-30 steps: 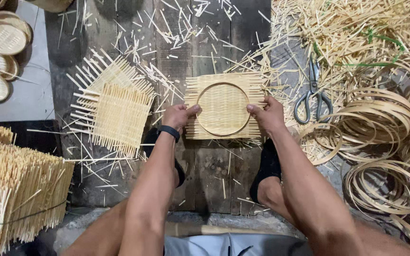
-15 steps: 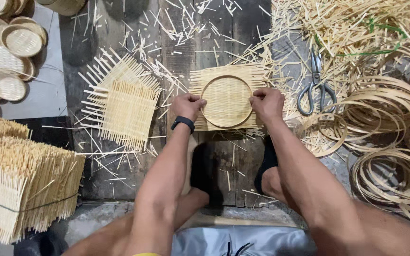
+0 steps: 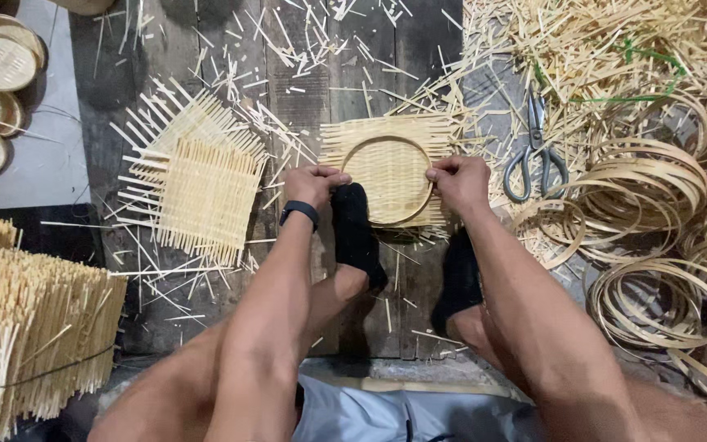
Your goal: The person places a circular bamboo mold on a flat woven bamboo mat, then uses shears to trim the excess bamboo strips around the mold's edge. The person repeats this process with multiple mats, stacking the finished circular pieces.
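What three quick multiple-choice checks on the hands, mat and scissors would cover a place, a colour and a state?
1. Where do the scissors lie?
A. To the right of the woven mat
B. On the mat stack at the left
C. Under the left foot

2. What colour is the band on the left wrist?
A. White
B. Black
C. Red

3. How is the ring held?
A. Lifted high
B. Lying untouched
C. Pressed on the mat by the left hand and right hand

Key: 1 A, they lie beside its right edge; 2 B, it is dark; 3 C, both hands grip its sides.
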